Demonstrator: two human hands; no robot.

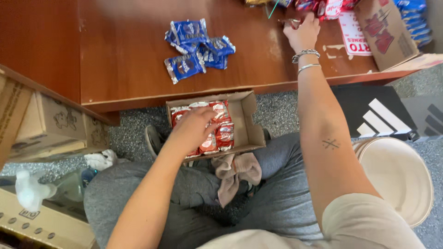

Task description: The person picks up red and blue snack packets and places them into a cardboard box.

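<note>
My left hand (pixel 196 129) rests palm down on red snack packets (pixel 222 131) packed in an open cardboard box (pixel 249 127) that lies on my lap. My right hand (pixel 302 32), with bracelets at the wrist, reaches across the brown table (pixel 129 46) to a pile of red packets (pixel 323 8) at its far edge; its fingers touch a packet there, and I cannot tell if they grip it. A loose heap of blue snack packets (pixel 196 46) lies on the table, apart from both hands.
A larger cardboard carton (pixel 385 32) with blue packets stands at the table's right end beside a red and white sheet (pixel 353 34). Cardboard boxes (pixel 50 127) and a spray bottle (pixel 32 191) sit at my left. A white bucket (pixel 399 177) stands at my right.
</note>
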